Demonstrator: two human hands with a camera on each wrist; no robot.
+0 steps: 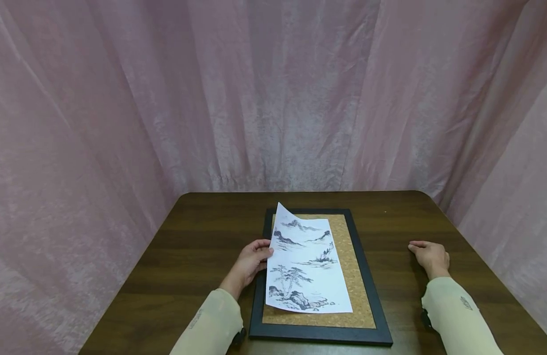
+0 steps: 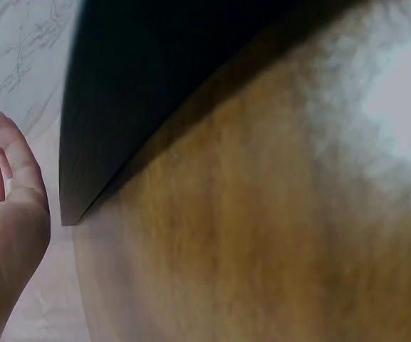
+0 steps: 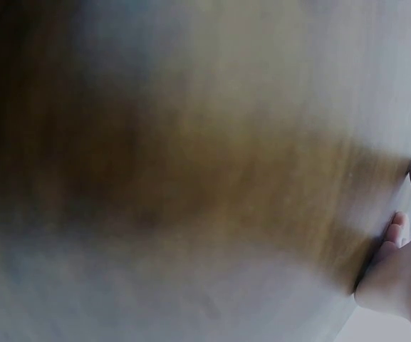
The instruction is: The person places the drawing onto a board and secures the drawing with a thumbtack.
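Note:
A white sheet of paper (image 1: 306,261) printed with an ink landscape of mountains, trees and rocks lies over a cork board (image 1: 358,276) with a black frame. Its upper left corner curls up off the board. My left hand (image 1: 251,261) pinches the sheet at its left edge, thumb on top and fingers beneath. In the left wrist view, that hand (image 2: 13,214) shows beside the frame's dark side. Off to the right of the board, my right hand (image 1: 430,257) rests on the table with loosely bent fingers; nothing shows in it.
The brown wooden table (image 1: 202,231) has rounded far corners. Pink curtains (image 1: 273,98) hang behind it and on both sides. A tiny pale speck (image 1: 385,211) lies on the table beyond the board's right side.

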